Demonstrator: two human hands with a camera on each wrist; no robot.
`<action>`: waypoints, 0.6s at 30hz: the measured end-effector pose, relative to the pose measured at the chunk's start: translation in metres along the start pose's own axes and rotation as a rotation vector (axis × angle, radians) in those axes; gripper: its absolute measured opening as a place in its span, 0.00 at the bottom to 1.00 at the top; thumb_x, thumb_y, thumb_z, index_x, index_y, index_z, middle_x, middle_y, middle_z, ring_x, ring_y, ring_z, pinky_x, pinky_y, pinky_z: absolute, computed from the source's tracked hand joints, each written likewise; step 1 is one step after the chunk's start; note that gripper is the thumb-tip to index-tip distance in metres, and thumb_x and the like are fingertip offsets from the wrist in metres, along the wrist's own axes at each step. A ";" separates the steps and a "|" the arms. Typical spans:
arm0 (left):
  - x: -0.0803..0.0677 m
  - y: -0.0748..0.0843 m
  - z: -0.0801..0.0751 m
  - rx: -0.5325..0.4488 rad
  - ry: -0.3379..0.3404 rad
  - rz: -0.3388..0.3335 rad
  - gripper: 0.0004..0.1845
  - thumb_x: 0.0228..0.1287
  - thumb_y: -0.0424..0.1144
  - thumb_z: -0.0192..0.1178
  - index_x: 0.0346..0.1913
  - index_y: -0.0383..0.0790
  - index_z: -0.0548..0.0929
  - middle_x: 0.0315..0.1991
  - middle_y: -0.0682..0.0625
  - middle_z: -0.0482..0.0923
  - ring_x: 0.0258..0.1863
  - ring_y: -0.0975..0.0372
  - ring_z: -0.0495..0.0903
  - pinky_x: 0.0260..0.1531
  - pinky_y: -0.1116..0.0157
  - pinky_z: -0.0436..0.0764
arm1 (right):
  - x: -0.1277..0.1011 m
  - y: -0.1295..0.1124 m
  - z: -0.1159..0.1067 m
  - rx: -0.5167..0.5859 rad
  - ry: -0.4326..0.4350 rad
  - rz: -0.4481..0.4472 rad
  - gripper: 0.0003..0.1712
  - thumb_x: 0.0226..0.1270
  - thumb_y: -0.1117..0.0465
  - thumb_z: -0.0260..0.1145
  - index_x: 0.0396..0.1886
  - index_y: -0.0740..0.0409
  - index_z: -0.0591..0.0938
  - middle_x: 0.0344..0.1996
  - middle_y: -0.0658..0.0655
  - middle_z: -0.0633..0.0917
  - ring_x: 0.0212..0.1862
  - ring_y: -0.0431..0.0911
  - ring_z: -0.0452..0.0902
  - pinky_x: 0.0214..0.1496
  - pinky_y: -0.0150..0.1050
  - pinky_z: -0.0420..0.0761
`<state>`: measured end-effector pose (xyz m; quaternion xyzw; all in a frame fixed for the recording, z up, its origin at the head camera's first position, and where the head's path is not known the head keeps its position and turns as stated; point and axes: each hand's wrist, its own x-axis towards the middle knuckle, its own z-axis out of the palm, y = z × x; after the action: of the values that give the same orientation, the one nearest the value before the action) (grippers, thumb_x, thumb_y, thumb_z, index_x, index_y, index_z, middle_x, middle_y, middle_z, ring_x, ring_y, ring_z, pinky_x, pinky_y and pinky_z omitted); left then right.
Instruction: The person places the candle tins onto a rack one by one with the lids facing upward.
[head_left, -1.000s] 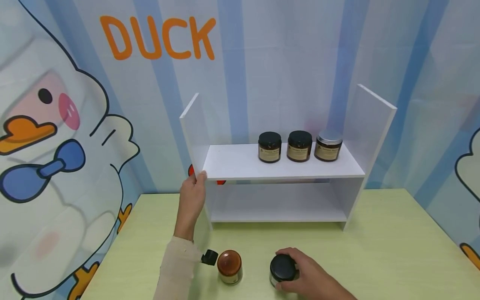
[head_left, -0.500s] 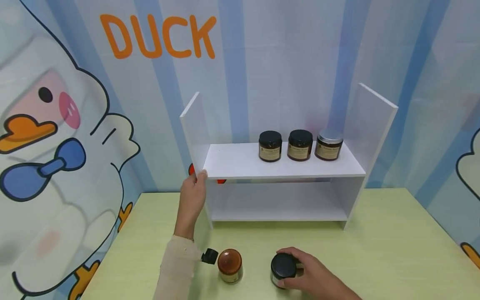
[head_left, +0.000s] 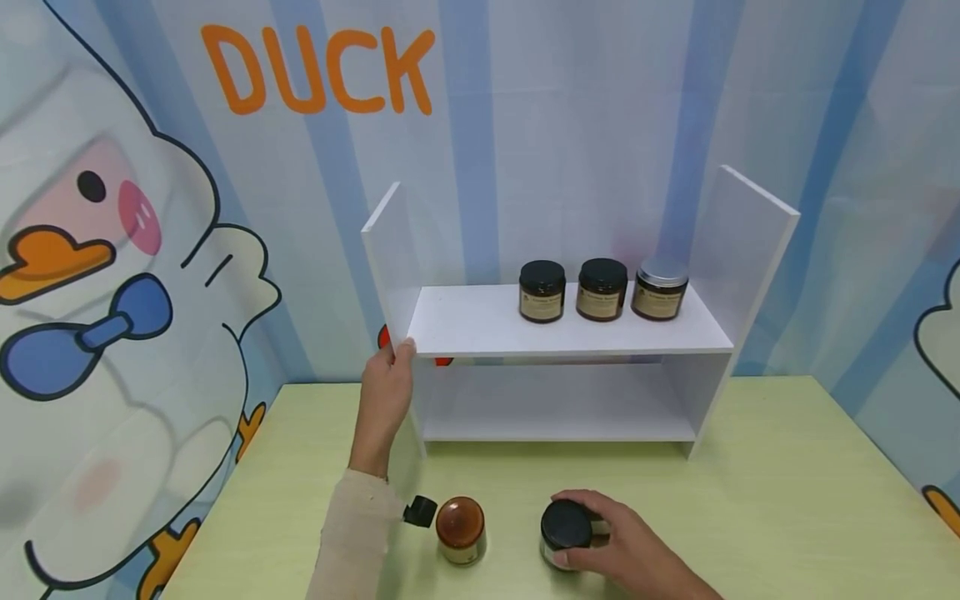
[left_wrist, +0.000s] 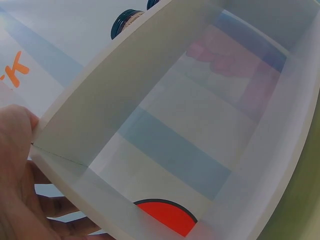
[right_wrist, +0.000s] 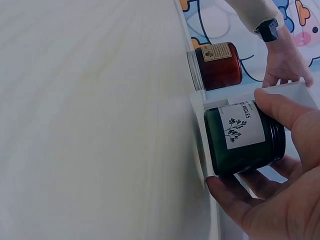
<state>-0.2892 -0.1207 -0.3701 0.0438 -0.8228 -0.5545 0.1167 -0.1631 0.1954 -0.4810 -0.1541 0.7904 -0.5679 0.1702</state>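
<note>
Both hands are busy. At the near edge of the pale green table (head_left: 750, 500), the right hand (head_left: 626, 554) curls its fingers and thumb round a dark jar (head_left: 564, 535), gripping its sides. That jar stands upright, long axis vertical, black lid facing up; the right wrist view shows dark green glass and a white label printed with a leafy sprig. Just left of it stands an amber jar (head_left: 461, 531) with an orange-brown top, untouched. The left hand (head_left: 386, 398) grips the front edge of the left side panel of a white 2-tier shelf (head_left: 480, 329), thumb on the panel's inner face. 3 labelled jars (head_left: 601, 290) sit in a row on the upper board. Behind hangs a blue-striped cartoon duck backdrop (head_left: 112, 250).
</note>
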 end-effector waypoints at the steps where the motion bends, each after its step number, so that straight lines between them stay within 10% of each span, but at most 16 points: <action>1: 0.000 0.000 0.000 -0.002 0.001 0.001 0.30 0.77 0.56 0.44 0.63 0.35 0.77 0.61 0.41 0.78 0.51 0.50 0.73 0.53 0.48 0.72 | 0.000 0.000 0.000 0.003 0.004 -0.005 0.36 0.64 0.52 0.74 0.70 0.53 0.74 0.68 0.61 0.74 0.65 0.58 0.73 0.54 0.48 0.79; 18: 0.000 0.002 0.001 -0.001 0.000 -0.009 0.30 0.78 0.54 0.44 0.64 0.33 0.77 0.61 0.40 0.77 0.49 0.50 0.72 0.51 0.50 0.71 | 0.001 -0.003 0.000 -0.013 0.042 -0.043 0.33 0.65 0.52 0.74 0.68 0.54 0.76 0.62 0.58 0.78 0.54 0.51 0.77 0.49 0.41 0.78</action>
<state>-0.2897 -0.1192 -0.3682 0.0473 -0.8223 -0.5555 0.1141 -0.1637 0.1943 -0.4783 -0.1601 0.7939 -0.5694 0.1406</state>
